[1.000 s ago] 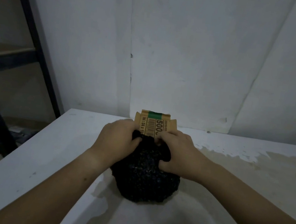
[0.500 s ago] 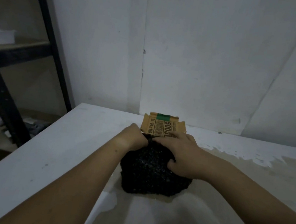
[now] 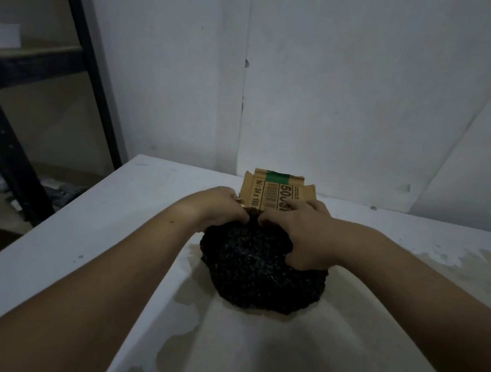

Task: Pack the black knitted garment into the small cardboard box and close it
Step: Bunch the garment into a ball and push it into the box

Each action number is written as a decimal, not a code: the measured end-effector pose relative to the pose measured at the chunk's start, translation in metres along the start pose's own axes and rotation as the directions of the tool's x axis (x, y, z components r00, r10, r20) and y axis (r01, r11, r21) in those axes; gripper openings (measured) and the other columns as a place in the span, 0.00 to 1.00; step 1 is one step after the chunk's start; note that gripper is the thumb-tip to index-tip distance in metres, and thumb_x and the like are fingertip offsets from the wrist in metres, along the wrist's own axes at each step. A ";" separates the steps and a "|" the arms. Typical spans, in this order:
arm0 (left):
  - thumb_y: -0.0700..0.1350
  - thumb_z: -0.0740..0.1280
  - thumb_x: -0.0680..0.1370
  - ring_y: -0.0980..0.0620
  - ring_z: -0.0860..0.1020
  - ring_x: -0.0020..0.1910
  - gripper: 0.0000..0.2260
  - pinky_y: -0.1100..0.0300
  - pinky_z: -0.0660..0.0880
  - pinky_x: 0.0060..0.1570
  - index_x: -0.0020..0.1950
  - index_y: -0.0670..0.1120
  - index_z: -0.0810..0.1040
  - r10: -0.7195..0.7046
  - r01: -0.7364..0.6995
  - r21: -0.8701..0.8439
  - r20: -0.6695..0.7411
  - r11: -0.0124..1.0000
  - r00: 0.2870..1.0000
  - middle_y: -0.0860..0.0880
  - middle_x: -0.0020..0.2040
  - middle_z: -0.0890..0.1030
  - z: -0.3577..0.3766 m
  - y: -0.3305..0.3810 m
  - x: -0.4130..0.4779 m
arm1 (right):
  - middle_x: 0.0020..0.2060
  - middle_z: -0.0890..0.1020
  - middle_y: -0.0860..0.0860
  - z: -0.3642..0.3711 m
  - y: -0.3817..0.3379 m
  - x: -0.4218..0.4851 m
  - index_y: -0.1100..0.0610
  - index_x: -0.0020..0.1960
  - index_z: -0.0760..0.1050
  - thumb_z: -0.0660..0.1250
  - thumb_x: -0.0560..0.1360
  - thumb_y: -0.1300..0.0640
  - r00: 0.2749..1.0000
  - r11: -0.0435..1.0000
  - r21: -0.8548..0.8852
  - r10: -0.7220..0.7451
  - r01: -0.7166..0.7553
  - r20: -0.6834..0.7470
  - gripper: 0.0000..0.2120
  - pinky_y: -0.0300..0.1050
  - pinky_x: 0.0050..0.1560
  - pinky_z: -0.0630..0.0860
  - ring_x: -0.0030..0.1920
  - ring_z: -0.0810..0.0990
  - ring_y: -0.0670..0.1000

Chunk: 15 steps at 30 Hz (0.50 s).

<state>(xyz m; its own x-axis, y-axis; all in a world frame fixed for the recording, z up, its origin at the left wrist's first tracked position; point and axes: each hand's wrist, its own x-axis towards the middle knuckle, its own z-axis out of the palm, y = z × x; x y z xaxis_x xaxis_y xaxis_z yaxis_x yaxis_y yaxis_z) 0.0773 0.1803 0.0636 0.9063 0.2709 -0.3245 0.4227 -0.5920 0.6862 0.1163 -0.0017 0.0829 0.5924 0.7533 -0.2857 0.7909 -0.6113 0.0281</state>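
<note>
Small cardboard box (image 3: 276, 196) sits on the white table (image 3: 50, 244), near the far edge by the wall (image 3: 339, 89). Only its upright brown flap shows clearly: green band along the top, a barcode, black print reading "50" and "24 x 180". The box body is hidden behind my hands and the fabric, so I cannot tell how much of the garment is already inside.

Black knitted garment (image 3: 256, 272) is bunched into a rounded mound on the table, directly in front of the box and touching it. Most of the mound lies outside the box, toward me; its far end bunches up at the foot of the flap, between my hands.

My left hand (image 3: 221, 206) is on the far left of the mound, fingers curled down into the knit at the box's left corner, closed on fabric. My right hand (image 3: 305, 234) lies across the top right of the mound, fingers spread, thumb hooked into the knit on the near side; the fingertips reach the printed flap and cover part of its lettering (probably pressing it, though contact is hard to judge in this dim light). Both forearms are bare.

Table surface under the mound is worn, paint patchy and beige. A dark metal shelf frame (image 3: 79, 56) stands left of the table.
</note>
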 end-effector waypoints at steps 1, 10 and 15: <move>0.44 0.68 0.74 0.46 0.81 0.42 0.08 0.56 0.78 0.39 0.52 0.45 0.78 -0.019 0.017 0.086 0.013 0.996 1.000 0.44 0.45 0.82 0.001 0.004 0.002 | 0.75 0.63 0.53 -0.001 -0.001 0.001 0.39 0.75 0.56 0.67 0.71 0.56 0.999 1.000 -0.024 0.005 -0.004 0.031 0.37 0.58 0.76 0.40 0.79 0.46 0.57; 0.46 0.63 0.78 0.45 0.79 0.49 0.18 0.60 0.71 0.42 0.67 0.42 0.74 -0.012 -0.005 0.404 0.039 0.915 0.999 0.42 0.56 0.81 0.009 0.019 0.008 | 0.75 0.60 0.50 -0.001 0.004 0.019 0.37 0.78 0.51 0.66 0.68 0.53 0.985 0.997 -0.071 0.009 0.003 0.171 0.43 0.60 0.76 0.46 0.76 0.49 0.62; 0.51 0.61 0.78 0.47 0.79 0.43 0.12 0.55 0.74 0.44 0.54 0.51 0.81 -0.022 0.064 -0.296 0.144 0.953 0.989 0.46 0.45 0.82 0.001 -0.010 0.002 | 0.75 0.62 0.46 0.003 0.007 0.007 0.39 0.77 0.54 0.66 0.70 0.54 0.997 0.999 0.022 -0.032 0.031 0.071 0.40 0.58 0.76 0.41 0.78 0.45 0.58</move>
<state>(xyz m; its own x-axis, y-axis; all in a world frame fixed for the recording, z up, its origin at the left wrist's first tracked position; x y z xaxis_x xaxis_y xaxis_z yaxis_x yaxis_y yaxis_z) 0.0745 0.1861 0.0558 0.8866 0.1719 -0.4294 0.4625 -0.3222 0.8260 0.1250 -0.0014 0.0787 0.5540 0.7537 -0.3536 0.8052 -0.5930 -0.0022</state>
